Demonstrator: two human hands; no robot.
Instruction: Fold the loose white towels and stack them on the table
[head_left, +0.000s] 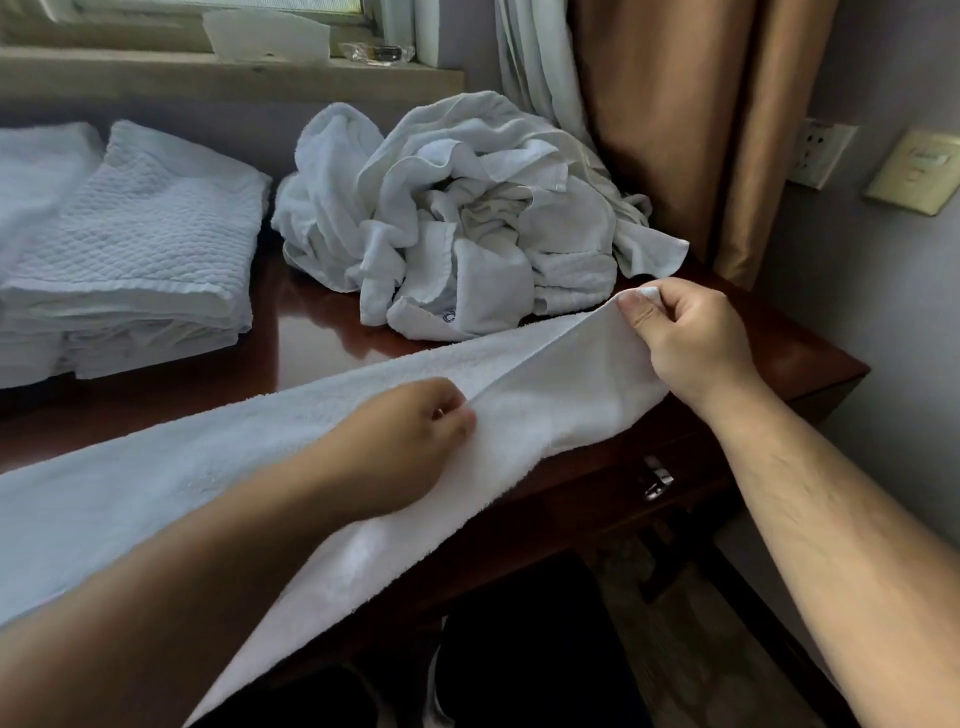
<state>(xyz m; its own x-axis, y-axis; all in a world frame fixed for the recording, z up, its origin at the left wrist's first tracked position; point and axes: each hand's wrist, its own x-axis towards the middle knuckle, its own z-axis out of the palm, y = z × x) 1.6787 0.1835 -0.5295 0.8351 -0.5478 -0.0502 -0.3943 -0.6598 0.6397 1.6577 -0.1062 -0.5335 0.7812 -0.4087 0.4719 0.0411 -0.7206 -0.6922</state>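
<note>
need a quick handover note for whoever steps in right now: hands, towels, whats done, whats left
Left hand: pinches an edge of the long towel about midway along; the towel is draped across the front of the table.
Right hand: pinches the same towel's right end, lifted above the table.
Done: a folded stack sits at the table's left rear.
Left: finish folding this towel and stack it, then work through the loose pile at the rear, still crumpled.
</note>
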